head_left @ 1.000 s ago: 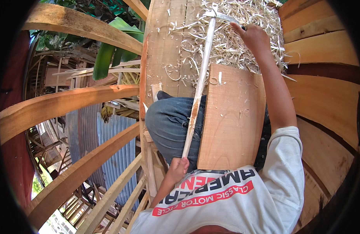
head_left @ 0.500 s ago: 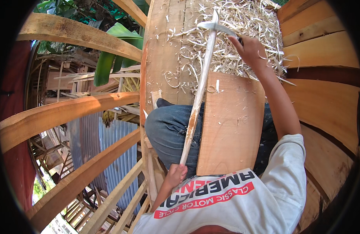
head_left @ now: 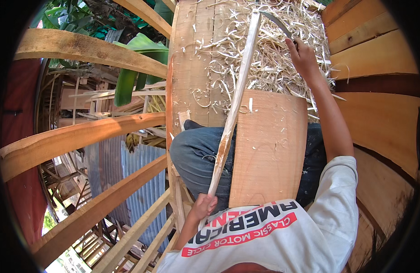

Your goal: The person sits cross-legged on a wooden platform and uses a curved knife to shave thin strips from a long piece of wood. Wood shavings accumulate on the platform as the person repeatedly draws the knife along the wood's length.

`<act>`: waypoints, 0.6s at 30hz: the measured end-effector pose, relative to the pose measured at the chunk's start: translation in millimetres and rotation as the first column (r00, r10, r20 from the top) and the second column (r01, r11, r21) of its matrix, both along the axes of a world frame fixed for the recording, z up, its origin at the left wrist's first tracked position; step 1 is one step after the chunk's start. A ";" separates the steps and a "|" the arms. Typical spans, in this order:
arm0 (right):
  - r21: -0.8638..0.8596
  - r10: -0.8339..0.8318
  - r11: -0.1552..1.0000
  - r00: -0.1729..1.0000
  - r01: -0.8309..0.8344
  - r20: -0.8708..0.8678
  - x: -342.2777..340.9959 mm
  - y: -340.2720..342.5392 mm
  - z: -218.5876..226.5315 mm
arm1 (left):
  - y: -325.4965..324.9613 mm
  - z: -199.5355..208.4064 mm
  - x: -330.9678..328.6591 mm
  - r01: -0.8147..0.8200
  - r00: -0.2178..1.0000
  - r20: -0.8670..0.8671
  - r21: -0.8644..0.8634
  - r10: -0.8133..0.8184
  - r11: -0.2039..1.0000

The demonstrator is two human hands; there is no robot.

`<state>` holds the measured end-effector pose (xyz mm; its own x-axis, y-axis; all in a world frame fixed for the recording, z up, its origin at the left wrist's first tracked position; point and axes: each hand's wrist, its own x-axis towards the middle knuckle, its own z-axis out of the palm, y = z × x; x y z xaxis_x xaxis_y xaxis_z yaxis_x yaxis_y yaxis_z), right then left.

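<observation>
My left hand [head_left: 204, 205] is closed round the near end of a long pale wooden stick [head_left: 237, 98], which slants away across my left thigh. A brown patch of bark or stain marks the stick's lower half. In my right hand [head_left: 303, 57] is a curved knife [head_left: 277, 23], its dark blade pointing left toward the stick's far end. The blade tip lies close to that end; whether it touches I cannot tell. A broad flat board [head_left: 270, 150] rests on my lap, just right of the stick, with a few shavings on it.
Curly wood shavings [head_left: 282, 68] cover much of the plank floor [head_left: 192, 59] ahead. Plank walling [head_left: 373, 54] stands close on my right. To the left, wooden rails [head_left: 92, 136] border the floor, with corrugated sheets [head_left: 144, 182] and a large green leaf [head_left: 126, 82] beyond.
The knife has moved from lying across the stick to the right of its far end, its blade now angled differently. My right hand has shifted slightly right; my left hand keeps its hold.
</observation>
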<state>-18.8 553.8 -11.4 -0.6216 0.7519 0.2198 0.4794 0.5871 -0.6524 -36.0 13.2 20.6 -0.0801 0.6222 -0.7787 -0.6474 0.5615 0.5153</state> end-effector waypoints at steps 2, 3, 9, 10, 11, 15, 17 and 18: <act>-0.144 -0.043 0.989 0.995 0.031 -0.085 4.5 -4.4 -8.4 | 1.5 0.7 -3.0 0.014 1.000 -0.002 0.005 -0.014 1.000; -0.254 -0.085 0.967 0.978 0.034 -0.192 7.9 -9.3 -20.5 | 1.6 0.7 -2.8 0.019 1.000 -0.008 0.010 -0.019 1.000; -0.154 0.179 0.972 0.984 -0.178 -0.005 14.9 -65.1 24.9 | 2.3 4.8 0.9 0.045 0.992 -0.112 -0.044 -0.050 0.998; -0.116 0.218 0.970 0.975 -0.212 0.038 15.9 -72.0 29.9 | 1.9 3.7 2.5 0.048 0.989 -0.134 -0.056 -0.055 0.997; -0.054 0.233 0.972 0.972 -0.230 0.040 18.3 -77.0 32.2 | 3.9 4.3 4.2 0.006 0.991 -0.133 -0.054 -0.013 0.999; -0.175 0.088 0.981 0.996 -0.083 0.017 32.7 -89.6 34.0 | 6.4 2.0 12.9 -0.040 0.972 -0.234 -0.074 0.021 0.996; -0.199 -0.047 0.979 0.998 0.053 0.034 41.2 -82.0 27.3 | 8.5 0.3 15.4 -0.020 0.948 -0.319 -0.049 0.004 0.999; -0.209 -0.117 0.970 0.992 0.124 0.045 47.1 -75.2 21.2 | 9.6 -0.1 16.2 -0.007 0.933 -0.359 -0.037 -0.007 0.999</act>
<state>28.3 478.6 9.8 -0.5280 0.8487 0.0302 0.5605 0.3750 -0.7384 -19.7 22.8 20.6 -0.3592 0.5931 -0.7205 -0.4231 0.5847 0.6922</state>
